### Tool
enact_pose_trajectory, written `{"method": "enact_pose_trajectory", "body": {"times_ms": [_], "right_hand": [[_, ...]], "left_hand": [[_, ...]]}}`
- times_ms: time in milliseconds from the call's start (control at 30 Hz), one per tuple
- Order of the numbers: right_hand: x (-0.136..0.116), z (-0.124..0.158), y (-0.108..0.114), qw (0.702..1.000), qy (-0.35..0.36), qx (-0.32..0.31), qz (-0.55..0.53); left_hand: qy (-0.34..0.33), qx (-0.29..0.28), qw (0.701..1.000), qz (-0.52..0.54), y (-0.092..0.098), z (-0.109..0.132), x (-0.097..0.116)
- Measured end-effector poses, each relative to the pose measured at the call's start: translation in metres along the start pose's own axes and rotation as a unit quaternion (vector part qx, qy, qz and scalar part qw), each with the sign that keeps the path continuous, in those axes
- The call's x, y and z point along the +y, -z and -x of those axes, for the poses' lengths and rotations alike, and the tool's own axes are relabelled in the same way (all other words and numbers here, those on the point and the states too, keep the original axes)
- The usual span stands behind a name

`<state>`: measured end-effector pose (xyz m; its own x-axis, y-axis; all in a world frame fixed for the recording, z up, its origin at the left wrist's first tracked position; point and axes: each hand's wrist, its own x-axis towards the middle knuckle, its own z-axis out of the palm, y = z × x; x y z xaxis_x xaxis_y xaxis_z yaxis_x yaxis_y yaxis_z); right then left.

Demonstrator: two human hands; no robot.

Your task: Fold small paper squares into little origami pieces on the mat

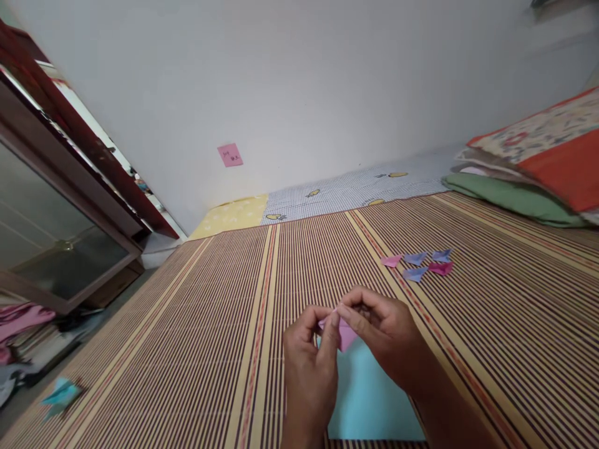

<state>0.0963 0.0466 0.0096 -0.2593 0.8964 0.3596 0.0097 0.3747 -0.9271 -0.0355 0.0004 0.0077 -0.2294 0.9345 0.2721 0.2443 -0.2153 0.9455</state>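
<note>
A small folded pink paper [347, 337] is pinched between both hands, above a light blue sheet [374, 399] that lies on the striped mat. My left hand [311, 368] grips its left side, thumb and index finger pressed together. On the other side, my right hand [390, 333] holds the top edge with thumb and fingertips, close to the left thumb. The fingers hide part of the paper. Beyond my right hand, several small folded papers in pink [391, 261], blue [415, 274] and magenta [440, 268] sit grouped on the mat.
A folded teal paper [62, 395] lies at the mat's lower left. Folded bedding [561, 156] is stacked at the right. A pink note [230, 155] sticks to the wall. A framed glass panel [60, 237] stands at the left, beside the striped mat [210, 324].
</note>
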Motion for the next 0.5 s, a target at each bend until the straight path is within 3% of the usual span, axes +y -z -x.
{"method": "enact_pose_trajectory", "body": {"times_ms": [300, 500], "right_hand": [[0.0010, 0.0026, 0.0026, 0.999, 0.005, 0.015, -0.035], [0.0026, 0.0000, 0.0029, 0.999, 0.010, 0.030, -0.036]], "left_hand": [[0.045, -0.017, 0.993, 0.104, 0.0027, -0.0031, -0.0026], [0.029, -0.014, 0.994, 0.104, 0.0057, -0.0014, -0.0030]]}}
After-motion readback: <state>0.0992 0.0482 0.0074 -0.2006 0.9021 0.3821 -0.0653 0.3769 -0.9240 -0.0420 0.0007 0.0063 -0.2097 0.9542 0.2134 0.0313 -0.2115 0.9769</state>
